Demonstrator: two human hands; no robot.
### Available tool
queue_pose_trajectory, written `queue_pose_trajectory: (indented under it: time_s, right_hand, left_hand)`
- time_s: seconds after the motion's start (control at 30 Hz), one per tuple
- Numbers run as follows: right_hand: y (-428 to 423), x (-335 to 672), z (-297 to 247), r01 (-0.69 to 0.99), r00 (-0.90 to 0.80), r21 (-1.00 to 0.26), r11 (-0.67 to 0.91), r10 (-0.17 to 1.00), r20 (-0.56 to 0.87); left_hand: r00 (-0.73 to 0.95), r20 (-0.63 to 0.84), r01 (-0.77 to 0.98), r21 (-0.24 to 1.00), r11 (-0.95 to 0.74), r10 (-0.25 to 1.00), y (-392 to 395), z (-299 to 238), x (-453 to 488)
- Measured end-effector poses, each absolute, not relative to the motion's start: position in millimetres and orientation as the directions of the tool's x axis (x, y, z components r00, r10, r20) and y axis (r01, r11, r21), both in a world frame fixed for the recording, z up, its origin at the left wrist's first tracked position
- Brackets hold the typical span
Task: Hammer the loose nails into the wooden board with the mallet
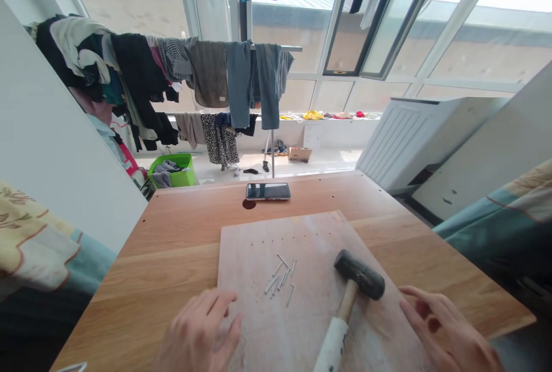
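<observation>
A pale wooden board (310, 314) lies on the table, with a row of small dark dots near its far edge. Several loose nails (281, 277) are scattered in a small pile on it. To their right rests a mallet (359, 274) with a black head and a wooden handle wrapped in white. My left hand (202, 332) is at the board's left edge, fingers apart and holding nothing. Beside the right edge is my right hand (448, 332), its fingers curved and apart, with nothing in it. Whether either hand presses on the board, I cannot tell.
The wooden table (172, 251) carries a phone (268, 191) near its far edge, beside a dark round hole (249, 204). Beyond stand a rack of hanging clothes (211, 73), a green basket (181, 172) and a white cabinet (414, 136). Curtains (38, 240) hang at both sides.
</observation>
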State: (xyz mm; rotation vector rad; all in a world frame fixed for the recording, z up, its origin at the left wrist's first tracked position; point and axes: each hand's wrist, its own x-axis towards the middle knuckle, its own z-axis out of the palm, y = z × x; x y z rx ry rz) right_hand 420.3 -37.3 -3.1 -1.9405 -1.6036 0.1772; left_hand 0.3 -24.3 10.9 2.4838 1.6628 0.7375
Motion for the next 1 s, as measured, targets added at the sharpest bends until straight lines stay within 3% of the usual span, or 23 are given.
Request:
queue_pose_trajectory:
  time_s: [0.07,0.2,0.37,0.6,0.67,0.73,0.87,1.0]
  right_hand:
    - [-38,398,2,0.810,0.205,-0.584,-0.055,0.959,0.195]
    - [-34,349,8,0.756,-0.105,-0.650,0.077,0.994,-0.004]
    - [-30,332,6,0.678,-0.002,-0.733,-0.058,0.997,-0.081]
    - [-41,362,-7,0.382,0.135,-0.906,-0.182,0.981,-0.140]
    - [-40,368,-6,0.427,0.209,-0.881,-0.204,0.970,-0.124]
    - [-36,374,-1,0.573,0.250,-0.796,-0.193,0.967,-0.054]
    - [-24,386,6,0.780,0.195,-0.622,-0.067,0.971,0.140]
    - [-18,387,1,0.815,0.126,-0.578,-0.027,0.983,0.132]
  left_hand:
    - [0.349,0.239,0.842,0.344,-0.415,0.906,3,24,20]
    - [0.442,0.043,0.827,0.366,-0.426,0.896,56,40,65]
    - [0.385,-0.095,0.881,0.335,-0.335,0.918,88,45,98]
    - [0.491,-0.136,0.836,0.350,-0.422,0.860,91,45,110]
    - [0.519,-0.159,0.831,0.327,-0.451,0.840,92,47,113]
    - [0.540,-0.191,0.829,0.286,-0.480,0.820,94,49,117]
    - [0.558,-0.199,0.824,0.248,-0.510,0.806,97,46,122]
    - [0.539,-0.062,0.787,0.394,-0.476,0.840,110,38,121]
